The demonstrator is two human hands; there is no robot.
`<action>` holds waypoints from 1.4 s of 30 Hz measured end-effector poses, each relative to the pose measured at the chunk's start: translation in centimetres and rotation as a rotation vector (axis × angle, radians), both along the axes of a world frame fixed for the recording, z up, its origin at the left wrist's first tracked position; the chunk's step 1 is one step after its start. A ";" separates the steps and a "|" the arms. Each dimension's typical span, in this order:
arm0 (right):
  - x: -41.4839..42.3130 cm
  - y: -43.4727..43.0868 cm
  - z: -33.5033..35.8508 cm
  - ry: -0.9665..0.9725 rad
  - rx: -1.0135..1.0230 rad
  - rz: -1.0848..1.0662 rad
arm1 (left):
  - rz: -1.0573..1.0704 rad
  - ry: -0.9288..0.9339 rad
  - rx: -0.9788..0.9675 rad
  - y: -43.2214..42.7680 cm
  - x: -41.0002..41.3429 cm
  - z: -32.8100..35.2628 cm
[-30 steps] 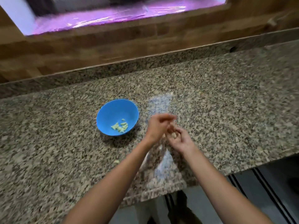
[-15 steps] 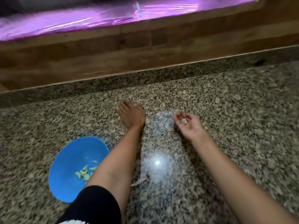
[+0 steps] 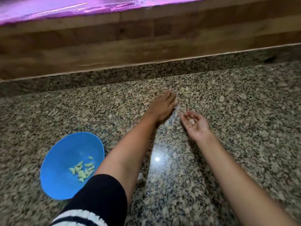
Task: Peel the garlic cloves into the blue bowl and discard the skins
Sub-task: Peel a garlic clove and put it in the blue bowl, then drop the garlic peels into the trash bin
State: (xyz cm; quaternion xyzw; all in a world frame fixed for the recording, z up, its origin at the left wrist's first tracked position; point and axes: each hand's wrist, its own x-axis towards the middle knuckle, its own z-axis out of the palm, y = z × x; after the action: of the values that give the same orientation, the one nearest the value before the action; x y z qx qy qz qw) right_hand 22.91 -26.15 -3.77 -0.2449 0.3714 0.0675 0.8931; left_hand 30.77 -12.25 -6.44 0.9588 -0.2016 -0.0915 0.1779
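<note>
Garlic scraps [image 3: 191,121] are resting in the hollow of the right hand [image 3: 196,126], which is lying palm up low over the granite table [image 3: 244,103] — the grip loose, fingers only gently cupped, nothing pinched. Whether a whole clove is sitting among the pale pieces is too small to tell.

Left hand [image 3: 162,106] is reaching farther out, palm down and fingers flat, its grip wide and holding nothing. It is lying at the far end of a strip of what looks like clear film [image 3: 166,141], though blur is making contact hard to confirm.

Peeled cloves [image 3: 83,170] are sitting in 1 small heap in the blue bowl [image 3: 58,149], which is standing well to the left, beside the left forearm and its black sleeve [image 3: 97,198].

By the look of them, the scraps are papery and close to weightless: they are likely to cling to damp skin, crumble under pressure and drift off on a quick movement, so keeping them cupped seems safer than pinching. A peeled clove is probably firm but slick — best taken across its thicker middle with 2 fingertips and the thumb. The bowl looks light and could slide on the polished stone if knocked.
</note>
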 end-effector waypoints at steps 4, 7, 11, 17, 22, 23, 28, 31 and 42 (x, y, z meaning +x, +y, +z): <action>-2.2 -0.6 0.6 0.028 -0.035 -0.062 | -0.087 -0.020 -0.055 -0.3 -3.3 -0.2; -4.6 -0.6 1.0 0.038 -0.038 -0.043 | -0.026 -0.166 -0.078 1.1 -8.3 -0.1; -7.6 -0.2 1.1 0.043 -0.021 -0.025 | 0.017 -0.264 -0.022 2.3 -14.6 0.6; -9.5 2.2 1.4 0.082 0.001 0.035 | 0.120 -0.185 0.069 2.7 -18.5 1.2; -10.1 3.8 2.9 0.051 -0.030 0.114 | 0.759 0.379 -0.534 3.1 -16.1 4.8; -10.5 4.1 3.3 0.040 -0.034 0.134 | 0.886 0.579 -0.816 3.8 -16.2 5.9; -13.8 9.2 6.2 -0.041 0.020 0.337 | 1.019 0.818 -1.634 10.6 -22.9 10.7; -16.6 15.6 7.1 -0.079 0.079 0.537 | 1.116 0.681 -1.761 16.4 -29.6 11.5; -46.3 45.4 6.5 0.028 0.199 1.393 | 1.777 -0.337 -2.170 38.1 -66.5 8.9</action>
State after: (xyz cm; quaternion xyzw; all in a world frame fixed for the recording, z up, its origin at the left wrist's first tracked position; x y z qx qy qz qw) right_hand -23.35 19.29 2.72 -0.3418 0.1315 0.6604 0.6555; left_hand -35.72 25.84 2.47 0.1524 0.4734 0.3620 0.7884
